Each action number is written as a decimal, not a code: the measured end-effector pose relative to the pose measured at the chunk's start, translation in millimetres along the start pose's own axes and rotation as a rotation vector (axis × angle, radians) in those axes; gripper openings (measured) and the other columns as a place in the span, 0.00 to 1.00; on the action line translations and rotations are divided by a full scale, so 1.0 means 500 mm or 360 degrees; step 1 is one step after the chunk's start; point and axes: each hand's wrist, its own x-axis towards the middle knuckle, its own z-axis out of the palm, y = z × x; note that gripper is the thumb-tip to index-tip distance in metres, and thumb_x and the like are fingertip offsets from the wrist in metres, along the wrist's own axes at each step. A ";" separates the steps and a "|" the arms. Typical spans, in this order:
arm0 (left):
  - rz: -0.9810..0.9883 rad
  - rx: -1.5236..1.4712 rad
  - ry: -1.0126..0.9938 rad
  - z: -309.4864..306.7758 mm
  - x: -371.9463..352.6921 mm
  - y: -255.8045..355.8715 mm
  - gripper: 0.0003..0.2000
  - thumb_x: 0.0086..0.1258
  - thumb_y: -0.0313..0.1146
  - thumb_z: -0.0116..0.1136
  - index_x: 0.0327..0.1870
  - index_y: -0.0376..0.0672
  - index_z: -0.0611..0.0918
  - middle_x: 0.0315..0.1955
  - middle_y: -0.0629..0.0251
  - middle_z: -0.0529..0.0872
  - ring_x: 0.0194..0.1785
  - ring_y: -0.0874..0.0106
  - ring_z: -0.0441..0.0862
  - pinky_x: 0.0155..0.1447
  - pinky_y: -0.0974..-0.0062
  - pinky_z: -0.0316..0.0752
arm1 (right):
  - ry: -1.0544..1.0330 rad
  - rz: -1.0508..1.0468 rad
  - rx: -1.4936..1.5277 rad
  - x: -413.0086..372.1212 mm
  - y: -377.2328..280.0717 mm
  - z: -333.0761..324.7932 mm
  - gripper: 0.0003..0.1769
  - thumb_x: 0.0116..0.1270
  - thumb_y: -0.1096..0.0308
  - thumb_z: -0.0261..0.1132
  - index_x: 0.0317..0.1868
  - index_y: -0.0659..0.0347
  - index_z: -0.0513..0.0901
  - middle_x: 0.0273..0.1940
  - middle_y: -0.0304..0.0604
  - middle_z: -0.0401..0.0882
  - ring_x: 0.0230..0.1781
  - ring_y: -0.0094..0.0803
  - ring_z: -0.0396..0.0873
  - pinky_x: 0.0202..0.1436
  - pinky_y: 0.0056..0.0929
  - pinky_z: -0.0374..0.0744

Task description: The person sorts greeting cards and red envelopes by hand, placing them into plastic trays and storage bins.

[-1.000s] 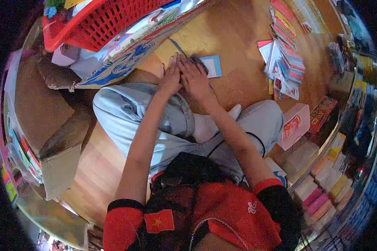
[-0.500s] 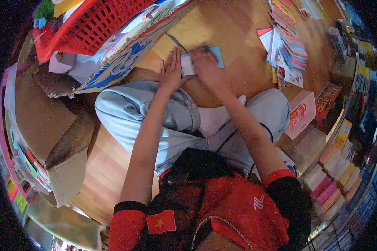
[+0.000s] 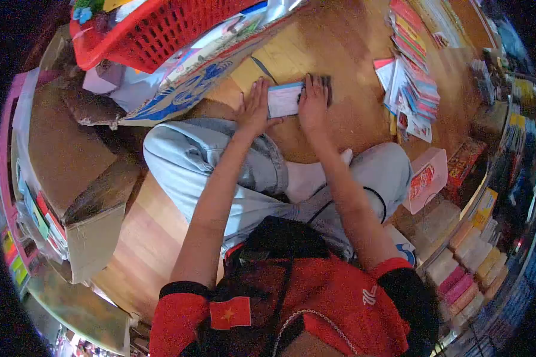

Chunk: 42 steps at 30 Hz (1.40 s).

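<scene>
On the wooden floor in front of my crossed legs lies a flat white booklet (image 3: pixel 284 100) with a light-blue strip along its top edge. My left hand (image 3: pixel 255 110) rests flat at its left edge, fingers stretched out and thumb along the bottom edge. Over the right end is my right hand (image 3: pixel 314 106), its fingers pressed down on a dark cloth-like piece (image 3: pixel 327 86). That dark piece shows on both sides of the fingers; the rest is hidden under them. The booklet's right end is covered by the same hand.
A fanned stack of booklets (image 3: pixel 412 89) lies to the right. On the left are a red basket (image 3: pixel 155 38), a cardboard piece with blue print (image 3: pixel 187 89) and a brown box (image 3: pixel 71 149). A pink box (image 3: pixel 426 175) stands by my right knee, near shelves of wrapped packs (image 3: pixel 467 268).
My right hand, blurred before, has moved right and slightly down to the booklet's right end with the dark piece, uncovering more of the booklet's middle. The whole view has shifted slightly.
</scene>
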 end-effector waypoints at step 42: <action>0.0034 -0.1418 0.0366 -0.068 -0.077 0.102 0.21 0.55 0.27 0.62 0.48 0.41 0.67 0.37 0.53 0.79 0.41 0.58 0.79 0.44 0.63 0.73 | 0.0017 0.0318 0.0540 -0.016 0.170 -0.126 0.25 0.65 0.59 0.54 0.58 0.64 0.69 0.55 0.60 0.70 0.58 0.51 0.66 0.63 0.39 0.62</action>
